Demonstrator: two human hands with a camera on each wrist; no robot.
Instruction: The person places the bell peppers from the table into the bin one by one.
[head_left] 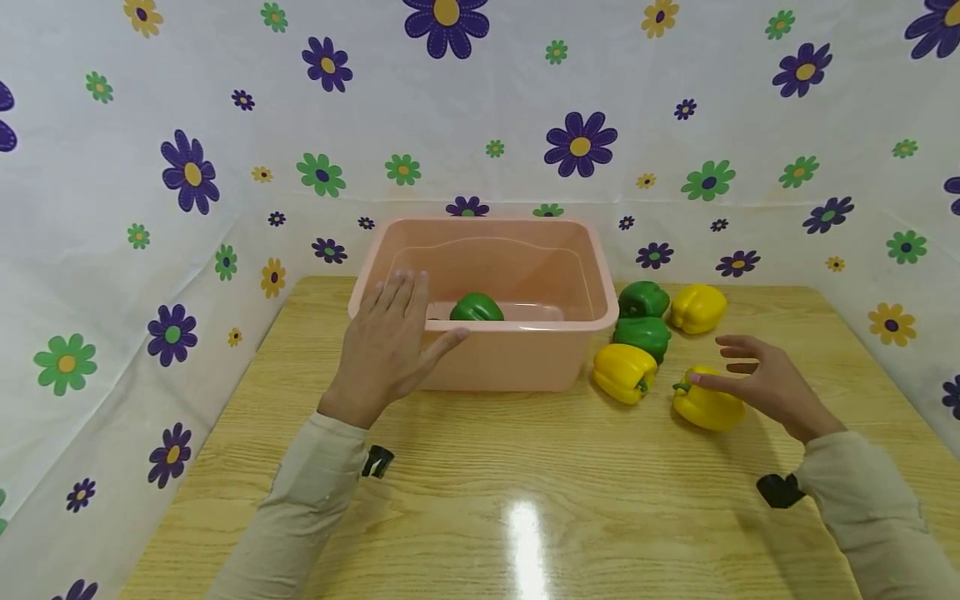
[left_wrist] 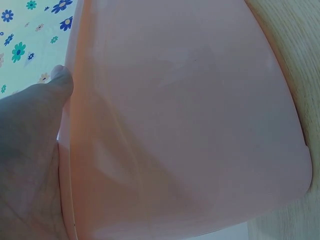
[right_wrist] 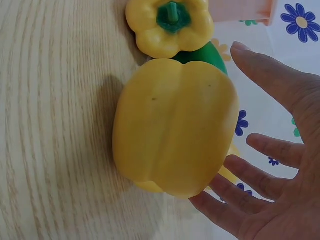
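Note:
My left hand (head_left: 384, 346) rests on the near left part of the pink plastic bin's rim (head_left: 525, 326), fingers straight. The left wrist view shows its thumb (left_wrist: 61, 80) against the rim beside the bin's outer wall (left_wrist: 190, 115). One green bell pepper (head_left: 477, 307) lies inside the bin. Over a yellow bell pepper (head_left: 708, 410) on the table hovers my right hand (head_left: 780, 387), thumb and fingers spread apart. In the right wrist view the fingertips are close to that yellow bell pepper (right_wrist: 175, 125), not closed round it; whether they touch it I cannot tell.
Right of the bin lie two green bell peppers (head_left: 643, 300), a yellow bell pepper (head_left: 624, 372) in front and another yellow bell pepper (head_left: 698, 308) behind. The wooden table (head_left: 450, 475) meets a flower-patterned cloth (head_left: 495, 100) at the back and sides.

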